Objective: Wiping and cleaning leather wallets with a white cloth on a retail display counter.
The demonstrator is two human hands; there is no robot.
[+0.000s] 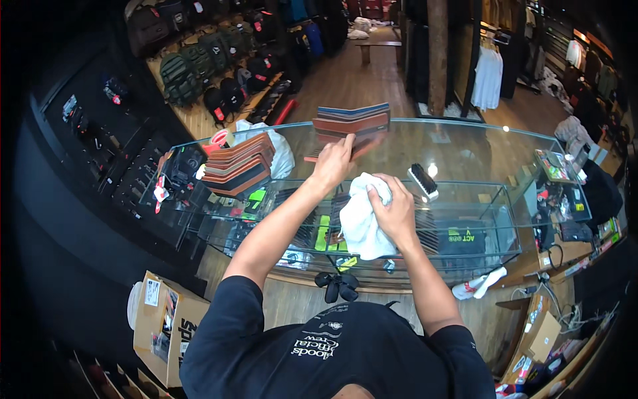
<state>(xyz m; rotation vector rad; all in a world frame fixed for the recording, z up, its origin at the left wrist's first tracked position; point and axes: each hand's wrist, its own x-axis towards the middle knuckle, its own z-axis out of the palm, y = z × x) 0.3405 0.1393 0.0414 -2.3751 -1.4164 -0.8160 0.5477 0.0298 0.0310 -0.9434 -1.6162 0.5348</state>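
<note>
My left hand [334,161] is closed on a brown leather wallet [367,145], which lies open and is slightly blurred. Right behind it, at the far edge of the glass counter, stands a stack of open wallets [352,122] in brown, with blue at the top. In my right hand [397,211] is a bunched white cloth [364,223], held over the counter nearer to me. A black-bristled brush [423,181] with a pale edge lies right of that hand. To the left, another stack of open brown and black wallets [239,163] rests on the glass.
The glass display counter [465,153] spans the width ahead of me, with goods on shelves beneath. A white plastic bag [279,153] sits behind the left stack. Below the counter are a cardboard box [149,332] at left and a cable tangle [565,309] at right.
</note>
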